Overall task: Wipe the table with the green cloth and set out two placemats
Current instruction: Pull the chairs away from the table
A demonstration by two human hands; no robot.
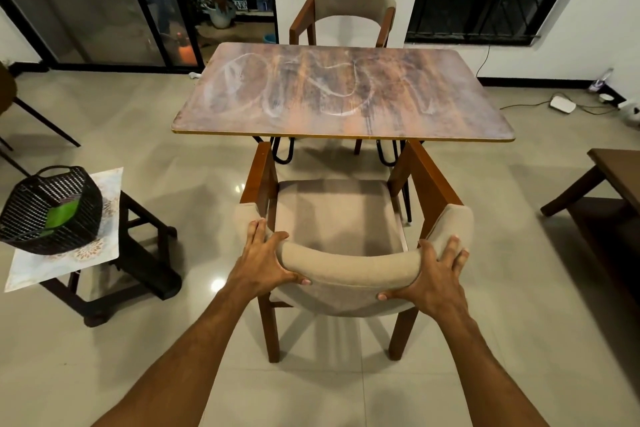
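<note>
Green cloth (62,215) sits inside the black woven basket (48,210), only a patch of it visible through the open top. Basket rests on a pale patterned placemat (41,267) that overhangs a dark wooden stool (138,253), off to the left of the near chair and well apart from the bench. Can't tell if there's more than one mat under the basket.

Bench (343,94): wood-grain top, bare, with whitish looping smears across most of the surface.

Near chair (343,218) stands at the front edge of the bench, seat facing it, front legs under the edge. Far chair (349,10) at the opposite side.

Left hand (266,260): grip holding the padded curved backrest at its left end, fingers over the top, thumb underneath on the outer face. Right hand (438,274): same hold at the right end, fingers spread over the top, thumb pressed to the back. Both arms extended forward.

Floor (173,135): glossy pale tile. A second dark wooden bench (613,163) is at the right edge.
</note>
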